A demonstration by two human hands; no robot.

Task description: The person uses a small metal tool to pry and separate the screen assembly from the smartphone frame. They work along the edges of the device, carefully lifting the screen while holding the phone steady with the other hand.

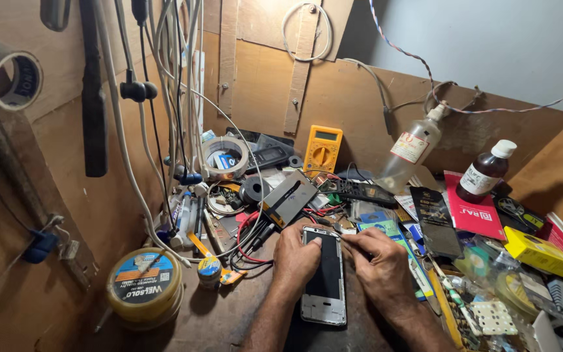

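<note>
**Two hands at the top end of an opened phone**

The left hand (pixel 296 257) lies along the phone's left side, fingers closed against its edge and the thumb pressed on the top of the glass. The right hand (pixel 380 264) is pinched together at the phone's upper right corner; it may grip a fine tool, but what sits between the fingertips is too small to tell. The phone (pixel 324 277) lies flat and lengthwise near the middle of the front edge of the counter (pixel 223 319), dark screen up, pale frame showing at its lower end.

By my judgement the step in hand is work on the phone's top edge, steadied by one hand and picked at by the other. The next move calls for a light, steady touch at that corner while the left hand keeps the body from sliding.

Containers, largest first: a round yellow tin (pixel 144 287) stands at the counter's front left, its printed lid on, contents hidden. A clear plastic bottle (pixel 413 151) leans against the back wall and looks nearly empty. A brown bottle (pixel 485 173) with a white cap stands toward the back right, holding dark liquid. A yellow box (pixel 539 253) lies closed at the right edge. A small jar (pixel 209 272) sits just right of the tin.
</note>
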